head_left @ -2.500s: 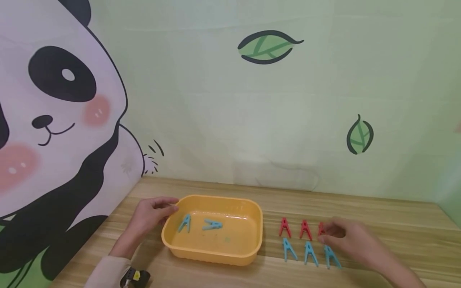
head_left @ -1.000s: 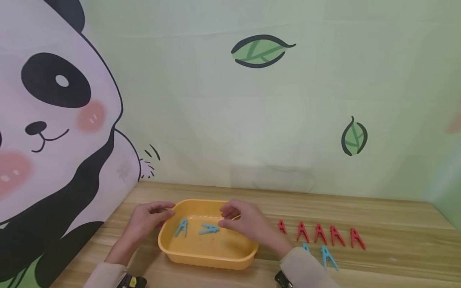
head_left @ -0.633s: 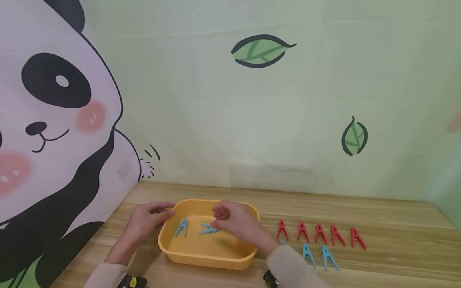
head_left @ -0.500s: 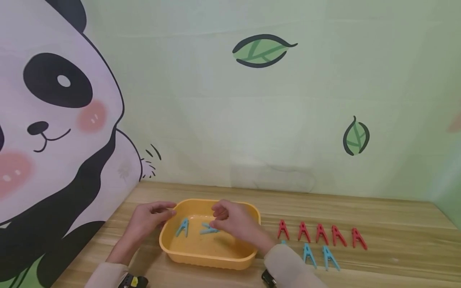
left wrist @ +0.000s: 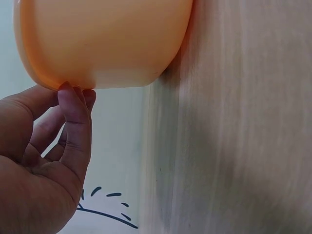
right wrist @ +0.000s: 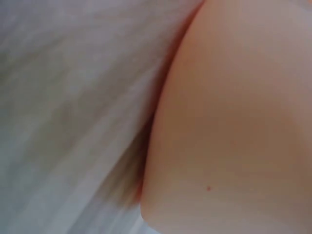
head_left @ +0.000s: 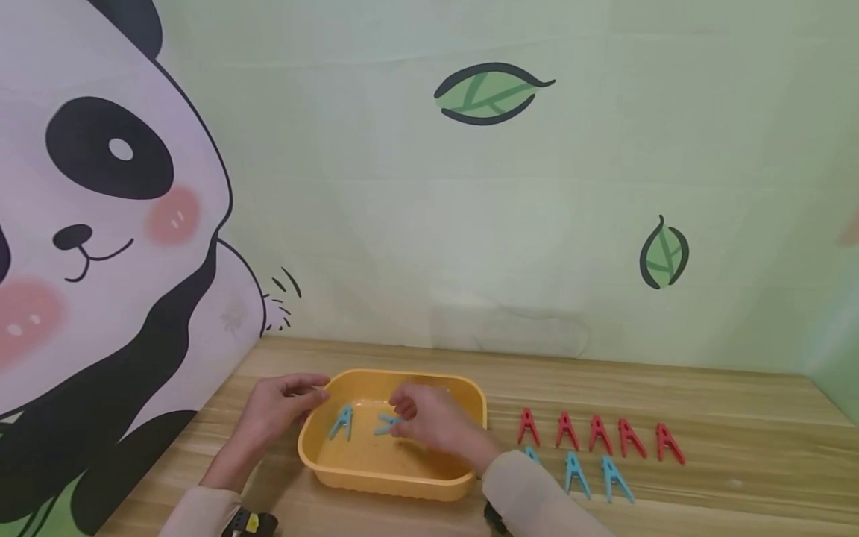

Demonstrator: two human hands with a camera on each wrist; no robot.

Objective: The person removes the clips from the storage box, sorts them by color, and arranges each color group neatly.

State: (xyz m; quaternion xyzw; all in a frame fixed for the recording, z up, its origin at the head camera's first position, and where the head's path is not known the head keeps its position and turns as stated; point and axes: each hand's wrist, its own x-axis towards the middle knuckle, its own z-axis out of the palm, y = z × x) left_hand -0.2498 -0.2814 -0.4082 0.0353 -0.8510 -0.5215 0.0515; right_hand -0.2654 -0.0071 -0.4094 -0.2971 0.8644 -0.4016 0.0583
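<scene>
A yellow plastic basin (head_left: 396, 485) stands on the table with two blue clothespins inside. My left hand (head_left: 278, 406) holds its left rim; in the left wrist view, the thumb and fingers (left wrist: 75, 114) pinch the edge of the basin (left wrist: 112, 44). My right hand (head_left: 436, 421) is lowered inside the basin, thumb and fingertips apart at the right-hand clothespin (head_left: 385, 427), whose right end they hide. The other clothespin (head_left: 341, 422) lies further left on the basin floor. The right wrist view holds only the basin's blurred outer wall (right wrist: 219, 122); no hand shows there.
Right of the basin, several red clothespins (head_left: 565, 430) lie in a row on the wooden table (head_left: 738, 447). Three blue clothespins (head_left: 576, 475) form a nearer row, the leftmost partly behind my right sleeve (head_left: 530, 492). A wall (head_left: 376, 224) with a printed panda stands behind.
My right hand has left the clothespins on the right, moved left over the basin, and dropped lower toward the right-hand blue clothespin. The left hand stays at the rim.
</scene>
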